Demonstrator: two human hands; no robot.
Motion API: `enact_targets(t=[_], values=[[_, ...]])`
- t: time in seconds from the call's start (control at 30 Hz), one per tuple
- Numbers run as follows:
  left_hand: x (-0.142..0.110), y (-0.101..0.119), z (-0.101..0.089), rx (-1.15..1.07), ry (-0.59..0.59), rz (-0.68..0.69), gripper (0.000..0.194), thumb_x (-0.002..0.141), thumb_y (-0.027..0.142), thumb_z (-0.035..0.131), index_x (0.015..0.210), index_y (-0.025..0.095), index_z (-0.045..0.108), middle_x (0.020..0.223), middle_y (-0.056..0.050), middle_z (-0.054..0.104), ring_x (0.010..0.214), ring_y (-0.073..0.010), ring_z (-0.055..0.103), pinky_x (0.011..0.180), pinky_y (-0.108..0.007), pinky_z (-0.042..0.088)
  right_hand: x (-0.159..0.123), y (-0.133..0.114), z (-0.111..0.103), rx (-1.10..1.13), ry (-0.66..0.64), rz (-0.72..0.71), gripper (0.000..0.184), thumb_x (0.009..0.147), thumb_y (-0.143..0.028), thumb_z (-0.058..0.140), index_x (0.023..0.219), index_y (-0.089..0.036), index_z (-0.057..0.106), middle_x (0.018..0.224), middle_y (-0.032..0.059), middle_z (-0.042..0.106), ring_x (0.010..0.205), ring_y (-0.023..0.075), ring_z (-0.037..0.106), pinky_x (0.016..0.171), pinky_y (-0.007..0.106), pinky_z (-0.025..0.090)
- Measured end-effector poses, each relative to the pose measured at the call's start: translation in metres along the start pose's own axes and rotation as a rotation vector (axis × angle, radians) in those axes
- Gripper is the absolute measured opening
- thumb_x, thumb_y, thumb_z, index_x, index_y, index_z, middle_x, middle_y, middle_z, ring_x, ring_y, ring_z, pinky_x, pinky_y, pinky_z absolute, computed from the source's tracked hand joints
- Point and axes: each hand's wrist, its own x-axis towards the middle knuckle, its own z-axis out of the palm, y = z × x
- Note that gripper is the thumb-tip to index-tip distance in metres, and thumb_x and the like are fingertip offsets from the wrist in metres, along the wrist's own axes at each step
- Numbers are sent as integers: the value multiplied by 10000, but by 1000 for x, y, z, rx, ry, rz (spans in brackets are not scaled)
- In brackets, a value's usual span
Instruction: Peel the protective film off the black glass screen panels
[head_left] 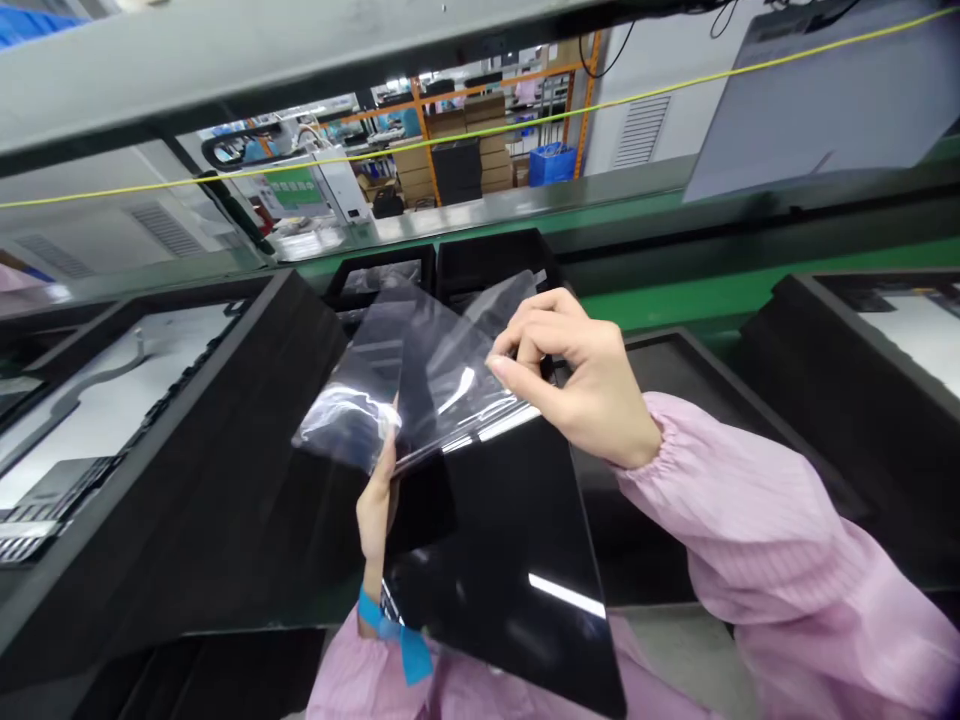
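Note:
A glossy black display panel [502, 560] is tilted in front of me, close to my body. My left hand [379, 495] grips its left edge, with the thumb along the side; the other fingers are hidden behind it. Clear plastic film [450, 370] stands partly lifted off the panel's upper part, creased and shiny, spreading to the left. The fingers of my right hand [574, 370] are pinched together at the film's right part, above the panel. A blue strap [401, 635] circles my left wrist.
Black foam trays stand around the panel: a left tray [247, 430] holding pale sheets and parts, a right tray [847, 380], and back trays [495, 255]. A yellow cord [465, 130] crosses above. Green bench surface [660, 285] shows behind.

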Motion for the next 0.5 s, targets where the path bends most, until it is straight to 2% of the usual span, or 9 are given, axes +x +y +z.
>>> enact_targets(t=[0.1,0.23,0.37,0.5], values=[[-2,5,10,-123,-51,-83,323,871,385,498,1140,284,646,1212,14,630,1231,-215,503,1063,-328,391,2,7,5,77,28,90,324,745,-90,607,504,-135,395,637,-4,567,721,118,494,656,257,407],[-5,12,20,-135,-25,-95,228,810,200,573,984,238,715,1145,26,670,1229,-183,507,1062,-265,386,3,14,6,82,40,149,332,723,-84,602,480,-134,381,585,-16,530,679,110,508,669,265,393],[-7,13,23,-175,3,-121,241,832,164,509,882,229,735,1033,24,710,1209,-188,527,1034,-294,427,3,14,5,67,38,186,329,717,-85,597,471,-137,384,564,-15,517,677,121,520,675,277,390],[-5,8,20,-102,-61,-67,240,812,199,541,948,261,729,1035,39,709,1135,-186,586,1036,-297,428,1,11,4,60,40,189,338,720,-76,602,471,-134,381,556,-14,512,669,121,518,677,280,392]])
